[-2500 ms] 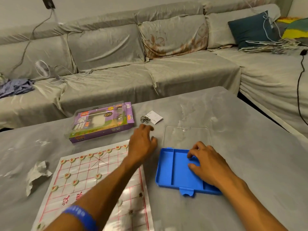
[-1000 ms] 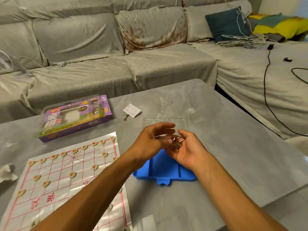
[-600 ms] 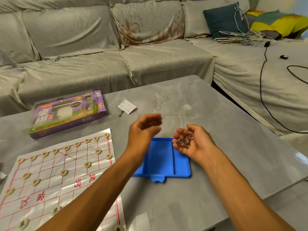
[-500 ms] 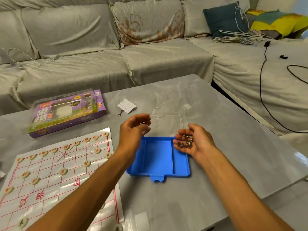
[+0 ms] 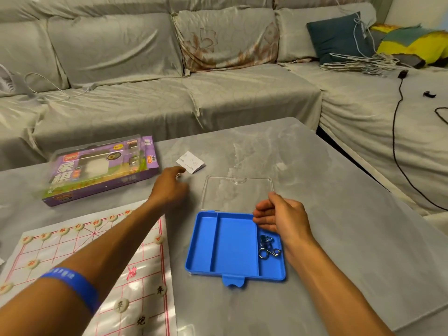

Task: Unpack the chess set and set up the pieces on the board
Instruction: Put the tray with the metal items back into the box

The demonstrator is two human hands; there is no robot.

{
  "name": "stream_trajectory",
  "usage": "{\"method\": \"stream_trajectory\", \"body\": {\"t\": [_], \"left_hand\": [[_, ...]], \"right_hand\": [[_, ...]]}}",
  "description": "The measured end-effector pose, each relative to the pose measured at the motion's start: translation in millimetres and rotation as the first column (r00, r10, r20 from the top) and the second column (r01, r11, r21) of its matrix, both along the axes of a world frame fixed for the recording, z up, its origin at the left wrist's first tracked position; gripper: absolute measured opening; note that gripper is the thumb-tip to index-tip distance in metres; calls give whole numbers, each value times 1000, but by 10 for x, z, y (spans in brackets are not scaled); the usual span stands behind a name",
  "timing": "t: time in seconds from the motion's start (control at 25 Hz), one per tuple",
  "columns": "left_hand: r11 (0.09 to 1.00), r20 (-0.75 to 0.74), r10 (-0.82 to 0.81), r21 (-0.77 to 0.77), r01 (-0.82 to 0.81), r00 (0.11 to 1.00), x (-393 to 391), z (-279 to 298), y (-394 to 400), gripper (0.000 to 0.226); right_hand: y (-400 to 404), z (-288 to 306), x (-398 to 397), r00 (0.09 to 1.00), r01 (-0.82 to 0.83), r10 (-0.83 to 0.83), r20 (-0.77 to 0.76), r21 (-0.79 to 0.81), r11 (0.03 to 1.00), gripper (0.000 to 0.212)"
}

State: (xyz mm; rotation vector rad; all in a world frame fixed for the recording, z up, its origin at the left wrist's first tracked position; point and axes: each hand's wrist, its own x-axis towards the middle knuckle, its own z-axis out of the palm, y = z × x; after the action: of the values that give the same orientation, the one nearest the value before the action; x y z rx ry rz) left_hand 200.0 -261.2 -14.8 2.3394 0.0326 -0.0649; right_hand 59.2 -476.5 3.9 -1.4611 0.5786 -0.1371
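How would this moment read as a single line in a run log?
left hand: open, reaching toward folded white paper slip | right hand: open, empty, over blue plastic tray | metal wire rings: in tray's right compartment

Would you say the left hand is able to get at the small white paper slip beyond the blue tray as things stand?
Probably yes: the left hand already hovers beside the paper slip, fingertips almost at its near corner, with only bare table between them.

Grey sofa point(image 5: 169, 98) with teal cushion point(image 5: 339, 37) behind table point(image 5: 339, 226).
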Motion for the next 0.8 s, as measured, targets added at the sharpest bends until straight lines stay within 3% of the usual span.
{"method": "stream_trajectory", "body": {"t": [0.08, 0.16, 0.32, 0.56, 0.8], "left_hand": [[982, -24, -55, 181, 58, 998, 204, -21, 23, 43], [961, 29, -76, 267, 65, 997, 322, -60, 41, 33], [955, 163, -119, 290, 68, 979, 303, -134, 46, 18], [964, 4, -135, 233, 131, 991, 258, -33, 46, 15], [860, 38, -222, 478, 178, 974, 206, 57, 75, 21]], "right_hand": [[11, -18, 23, 1000, -16, 17, 13, -19, 1000, 39], [22, -47, 63, 999, -24, 25, 25, -47, 999, 39], [31, -105, 116, 999, -19, 23, 32, -113, 993, 38], [39, -121, 106, 999, -15, 20, 40, -129, 991, 38], [18, -120, 76, 998, -21, 28, 48, -141, 990, 36]]}}
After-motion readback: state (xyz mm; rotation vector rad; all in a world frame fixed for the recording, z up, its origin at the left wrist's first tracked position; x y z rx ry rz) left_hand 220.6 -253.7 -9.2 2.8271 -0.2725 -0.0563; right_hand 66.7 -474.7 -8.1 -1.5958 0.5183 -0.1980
